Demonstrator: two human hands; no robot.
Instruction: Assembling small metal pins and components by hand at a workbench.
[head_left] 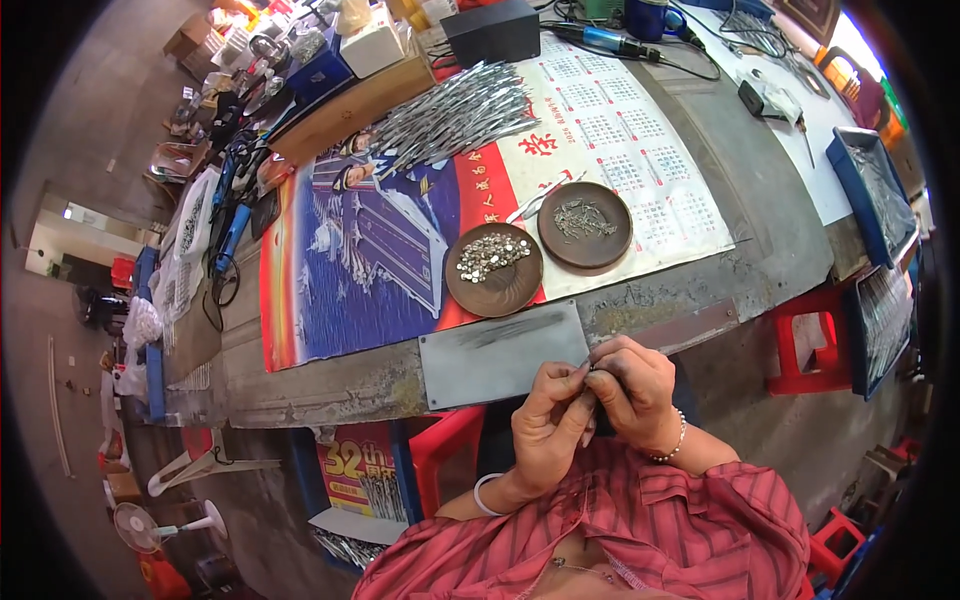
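Grey metal shows between the fingertips: a tiny part (588,368) is pinched where the left hand (548,425) and the right hand (632,388) meet, just off the near edge of the surface (770,250). Both hands are curled tight, fingers bunched together around the part, which is too small to make out in detail. The left wrist wears a pale bangle, the right a beaded bracelet, and striped red sleeves come up from below.

Just beyond the hands a flat grey metal plate (500,352) lies at the edge of the surface. Behind it sit two round brown dishes side by side: the left dish (494,270) holds a heap of small shiny pieces, the right dish (585,225) a scatter of thin dark ones. Both rest on a large printed poster with a calendar (610,130). Farther back lies a big bundle of silvery metal strips (455,112), with a black box (492,30) behind it. Blue trays (870,190) of small parts stand well off to the right, beside a red stool (805,340).
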